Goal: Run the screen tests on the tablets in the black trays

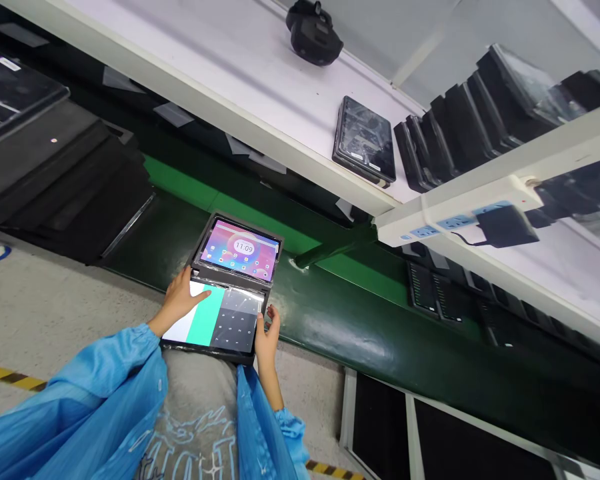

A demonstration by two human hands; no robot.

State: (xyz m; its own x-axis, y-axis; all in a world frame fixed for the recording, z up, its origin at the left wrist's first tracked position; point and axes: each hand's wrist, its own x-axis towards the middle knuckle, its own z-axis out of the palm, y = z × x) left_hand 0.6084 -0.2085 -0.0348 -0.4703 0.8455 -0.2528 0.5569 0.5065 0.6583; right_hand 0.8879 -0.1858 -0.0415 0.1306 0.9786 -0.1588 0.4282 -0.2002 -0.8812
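A tablet [233, 319] lies in front of my body, its lit screen showing white and green bands and a dark keypad turned sideways. My left hand [183, 300] grips its left edge, thumb stretched over the screen and the other fingers partly hidden. At the right edge, my right hand [269, 330] touches the side with its thumb; its fingers are apart and lightly bent. Just beyond lies a second tablet [243, 249] in a dark frame, its home screen lit and reading 11:09. Clear film shows along the nearer tablet's upper edge.
Both tablets are at the near edge of a dark green bench [325, 313]. Above it runs a white shelf [260, 87] with a stacked tablet pile [365, 140], a row of dark devices [460, 127] and a black object [314, 32]. A power strip [455, 217] holds a black adapter [507, 227]. Black trays [55, 180] stand left.
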